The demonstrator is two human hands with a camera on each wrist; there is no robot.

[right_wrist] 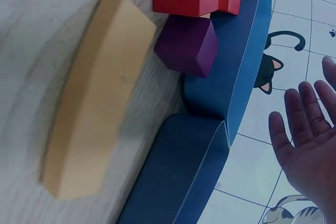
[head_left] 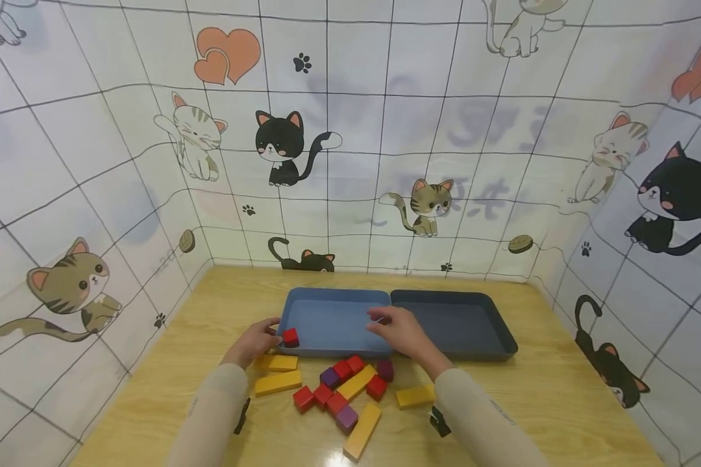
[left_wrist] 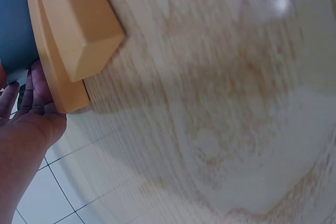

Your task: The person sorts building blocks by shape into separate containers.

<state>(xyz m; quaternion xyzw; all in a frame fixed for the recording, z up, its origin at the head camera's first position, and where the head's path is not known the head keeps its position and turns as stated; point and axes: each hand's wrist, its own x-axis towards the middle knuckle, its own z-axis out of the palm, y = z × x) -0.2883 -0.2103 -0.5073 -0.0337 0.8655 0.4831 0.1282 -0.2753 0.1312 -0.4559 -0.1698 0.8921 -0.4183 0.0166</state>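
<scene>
At the left end of the light blue tray (head_left: 333, 318), my left hand (head_left: 256, 340) has its fingertips right at the rim. Just inside that corner sits a red cube (head_left: 291, 337). In the left wrist view, the fingers (left_wrist: 26, 103) reach up beside the tray wall, close to two yellow blocks (left_wrist: 79, 30). My right hand (head_left: 398, 331) hovers over the light blue tray's right end, holding nothing. The right wrist view shows its fingers (right_wrist: 299, 116) spread and fairly straight. In front of the trays lie several red cubes (head_left: 304, 398), purple cubes (head_left: 346, 418) and yellow blocks (head_left: 362, 431).
A dark grey-blue tray (head_left: 505, 334) adjoins the light blue one on the right. Under the right forearm lies another yellow block (head_left: 415, 396). Cat-patterned white cloth (head_left: 350, 130) walls in the wooden table (head_left: 169, 395) at the back and sides.
</scene>
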